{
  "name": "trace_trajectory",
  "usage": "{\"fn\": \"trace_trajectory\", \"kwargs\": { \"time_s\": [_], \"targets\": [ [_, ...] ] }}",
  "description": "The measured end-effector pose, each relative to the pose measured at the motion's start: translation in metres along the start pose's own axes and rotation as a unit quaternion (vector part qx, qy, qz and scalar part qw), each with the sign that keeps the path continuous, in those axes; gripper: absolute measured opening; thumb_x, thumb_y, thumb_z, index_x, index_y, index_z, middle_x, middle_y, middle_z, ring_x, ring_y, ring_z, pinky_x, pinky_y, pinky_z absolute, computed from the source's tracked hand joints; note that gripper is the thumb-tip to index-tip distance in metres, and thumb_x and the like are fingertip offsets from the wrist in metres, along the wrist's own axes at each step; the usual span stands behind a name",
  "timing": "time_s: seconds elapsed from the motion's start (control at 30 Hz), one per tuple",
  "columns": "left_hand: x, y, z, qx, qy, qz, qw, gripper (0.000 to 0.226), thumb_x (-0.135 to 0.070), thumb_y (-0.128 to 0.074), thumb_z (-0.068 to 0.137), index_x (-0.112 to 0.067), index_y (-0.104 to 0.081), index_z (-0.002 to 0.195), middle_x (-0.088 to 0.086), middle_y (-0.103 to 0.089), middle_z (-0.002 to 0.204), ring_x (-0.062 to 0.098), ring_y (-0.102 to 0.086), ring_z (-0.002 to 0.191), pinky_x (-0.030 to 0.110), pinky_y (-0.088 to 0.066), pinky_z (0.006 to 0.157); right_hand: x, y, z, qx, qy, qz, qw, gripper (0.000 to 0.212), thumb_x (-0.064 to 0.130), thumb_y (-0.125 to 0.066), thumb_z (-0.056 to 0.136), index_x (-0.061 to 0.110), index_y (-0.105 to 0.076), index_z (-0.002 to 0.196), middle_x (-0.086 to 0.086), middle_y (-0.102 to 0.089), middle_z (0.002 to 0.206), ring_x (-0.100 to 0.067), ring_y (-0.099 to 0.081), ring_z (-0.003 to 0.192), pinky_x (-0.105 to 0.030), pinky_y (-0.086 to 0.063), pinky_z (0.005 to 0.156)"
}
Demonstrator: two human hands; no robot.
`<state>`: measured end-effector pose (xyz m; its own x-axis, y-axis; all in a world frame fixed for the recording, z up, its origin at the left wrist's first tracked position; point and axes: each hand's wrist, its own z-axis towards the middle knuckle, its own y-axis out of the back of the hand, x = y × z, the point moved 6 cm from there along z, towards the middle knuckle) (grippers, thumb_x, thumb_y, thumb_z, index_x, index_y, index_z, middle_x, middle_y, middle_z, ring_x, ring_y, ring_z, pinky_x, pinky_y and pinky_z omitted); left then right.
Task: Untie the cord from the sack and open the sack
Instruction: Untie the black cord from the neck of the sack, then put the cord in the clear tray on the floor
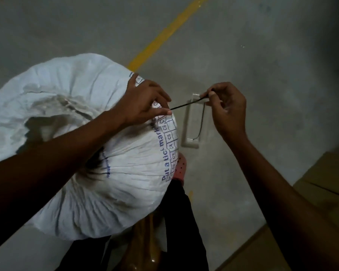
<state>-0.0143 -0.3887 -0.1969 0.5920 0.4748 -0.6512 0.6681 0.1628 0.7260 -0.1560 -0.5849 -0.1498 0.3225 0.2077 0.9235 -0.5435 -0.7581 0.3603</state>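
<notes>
Both forearms come into the frame bare from the lower corners, with no sleeve, watch, ring or band showing anywhere along them. The left hand [145,102] in the middle of the frame and the right hand [226,108] just right of centre are bare too, with short, plain nails on the fingers that show. At the lower middle of the frame there is dark, near-black clothing [184,222] on the person's lower body, and above it a small patch of pink cloth with dark dots [181,169], though whether that patch is worn cannot be told.
</notes>
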Motion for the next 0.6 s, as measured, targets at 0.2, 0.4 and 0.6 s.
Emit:
{"fn": "trace_trajectory", "kwargs": {
  "time_s": [0.2,0.4,0.6],
  "targets": [
    [-0.030,-0.052,0.069,0.032,0.028,0.086,0.995,0.036,-0.063,-0.068,0.092,-0.031,-0.083,0.098,-0.014,-0.077,0.121,0.023,-0.054,0.133,0.062,-0.009,0.123,-0.061,0.038,0.008,0.126,-0.017,-0.278,0.952,0.017,0.032,-0.064,0.085,0.022,-0.067,0.097,0.002,-0.076,0.097,-0.021,-0.069,0.083,-0.037,-0.055,0.074],
    [-0.051,-0.126,0.117,0.051,0.024,0.160,0.986,0.032,-0.058,-0.067,0.095,-0.030,-0.083,0.100,-0.010,-0.077,0.123,0.025,-0.053,0.137,0.065,-0.010,0.124,-0.131,0.045,0.020,0.183,-0.058,-0.368,0.910,0.017,0.029,-0.063,0.102,0.025,-0.074,0.114,0.006,-0.081,0.098,-0.020,-0.074,0.098,-0.039,-0.059,0.083],
    [-0.039,-0.204,0.141,0.084,0.061,0.140,0.985,0.025,-0.050,-0.064,0.100,-0.033,-0.082,0.107,-0.006,-0.069,0.141,0.029,-0.041,0.150,0.068,-0.004,0.125,-0.217,0.038,0.025,0.190,-0.083,-0.434,0.877,0.019,0.024,-0.062,0.099,0.016,-0.078,0.105,-0.007,-0.073,0.108,-0.032,-0.067,0.102,-0.046,-0.056,0.086]
  ]
}}
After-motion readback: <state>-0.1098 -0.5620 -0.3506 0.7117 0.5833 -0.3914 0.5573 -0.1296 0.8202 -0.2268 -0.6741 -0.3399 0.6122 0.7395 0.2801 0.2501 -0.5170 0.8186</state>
